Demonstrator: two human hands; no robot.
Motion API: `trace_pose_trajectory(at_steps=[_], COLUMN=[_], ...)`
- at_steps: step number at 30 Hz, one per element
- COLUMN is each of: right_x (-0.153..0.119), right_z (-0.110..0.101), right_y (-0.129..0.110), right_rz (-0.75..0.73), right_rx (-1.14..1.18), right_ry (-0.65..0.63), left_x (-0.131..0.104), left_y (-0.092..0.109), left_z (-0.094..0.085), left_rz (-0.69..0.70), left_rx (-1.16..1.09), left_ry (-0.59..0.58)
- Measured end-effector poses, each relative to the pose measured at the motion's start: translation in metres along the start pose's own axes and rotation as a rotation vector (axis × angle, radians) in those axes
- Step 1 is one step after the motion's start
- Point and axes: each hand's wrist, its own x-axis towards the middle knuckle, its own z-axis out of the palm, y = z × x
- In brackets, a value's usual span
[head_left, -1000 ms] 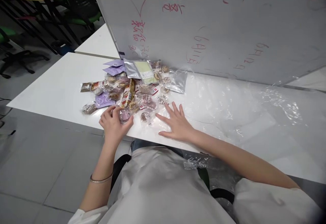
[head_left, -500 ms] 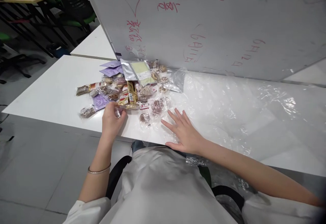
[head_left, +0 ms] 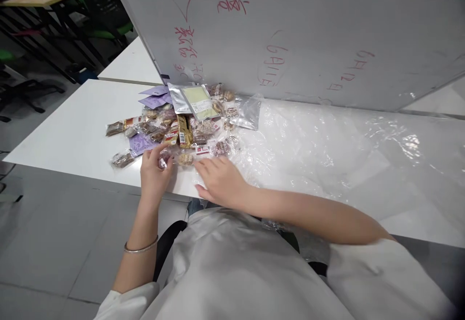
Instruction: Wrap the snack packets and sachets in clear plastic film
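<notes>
At the near edge of a pile of packaged snacks, my left hand (head_left: 155, 172) curls its thumb and fingers around a small clear-wrapped snack (head_left: 164, 159). My right hand (head_left: 222, 180) lies low over the table, fingers together and pointing left, thumb apart. Its fingertips are beside a wrapped biscuit (head_left: 186, 159), which sits between both hands; whether they touch it I cannot tell. Just behind are gold coffee sachets (head_left: 184, 132) and a purple packet (head_left: 141, 144). A silver-and-green pouch (head_left: 199, 101) lies on top of the pile.
The white table (head_left: 80, 131) runs across the view. Crinkled clear plastic sheeting (head_left: 327, 165) covers its right part. A whiteboard (head_left: 308, 34) with red writing stands along the back. A flat silver pouch (head_left: 249, 112) rests against it. Purple sachets (head_left: 156, 99) lie at the back left.
My right hand has swung left, and its spread fingers have drawn together. A wrapped biscuit now shows between the hands. My left hand stays by the pile; the view has shifted slightly.
</notes>
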Motion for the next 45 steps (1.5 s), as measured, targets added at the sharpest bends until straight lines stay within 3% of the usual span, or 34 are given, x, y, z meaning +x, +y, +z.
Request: trace_pose_trajectory(at_steps=[3, 5, 7, 9, 10, 11, 13, 15, 17, 19, 22, 26, 28, 30, 34, 37, 42, 45], right_x=[0.057, 0.073, 0.065, 0.033, 0.011, -0.014, -0.064, -0.108, -0.141, -0.163, -0.184, -0.215, -0.234, -0.250, -0.268, -0.267, -0.251, -0.238], right_z=[0.022, 0.024, 0.011, -0.013, -0.025, -0.036, -0.049, -0.050, -0.042, -0.035, -0.038, -0.047, -0.041, -0.031, -0.024, -0.040, -0.066, -0.071], right_y=[-0.007, -0.008, -0.007, -0.003, 0.001, 0.007, 0.025, 0.048, 0.071, 0.087, 0.089, 0.063, 0.051, 0.045, 0.048, 0.056, 0.075, 0.094], right_rz=[0.025, 0.014, 0.006, 0.041, 0.076, 0.123, 0.285, 0.449, 0.565, 0.614, 0.568, 0.245, 0.114, 0.072, 0.094, 0.267, 0.898, 1.108], right_rx=[-0.013, -0.007, -0.005, -0.026, -0.049, -0.083, -0.208, -0.297, -0.302, -0.246, -0.172, -0.112, -0.129, -0.183, -0.058, 0.228, 0.665, 0.806], right_ry=[-0.142, -0.165, -0.058, 0.097, 0.160, 0.196, 0.235, 0.156, 0.017, -0.074, -0.052, -0.004, -0.030, -0.031, 0.045, 0.113, 0.264, 0.382], left_x=[-0.007, -0.014, -0.023, -0.031, -0.034, -0.036, -0.038, -0.037, -0.036, -0.036, -0.032, -0.021, -0.020, -0.021, -0.026, -0.027, -0.024, -0.024], left_y=[0.002, 0.010, 0.029, 0.059, 0.078, 0.098, 0.138, 0.172, 0.193, 0.202, 0.195, 0.162, 0.137, 0.110, 0.065, 0.056, 0.064, 0.067], left_z=[0.000, -0.004, -0.008, -0.008, -0.004, 0.002, 0.025, 0.057, 0.091, 0.115, 0.118, 0.070, 0.044, 0.028, 0.025, 0.029, 0.023, 0.018], left_rz=[0.025, 0.036, 0.080, 0.177, 0.245, 0.324, 0.500, 0.658, 0.710, 0.682, 0.694, 0.806, 0.912, 0.986, 1.004, 0.967, 0.861, 0.713], left_rx=[0.002, -0.011, -0.055, -0.138, -0.192, -0.256, -0.371, -0.392, -0.276, -0.150, -0.132, -0.250, -0.218, -0.072, 0.107, 0.072, -0.105, -0.215], left_ry=[0.019, 0.081, 0.221, 0.342, 0.336, 0.273, 0.035, -0.249, -0.484, -0.630, -0.692, -0.680, -0.807, -0.891, -0.814, -0.764, -0.803, -0.796])
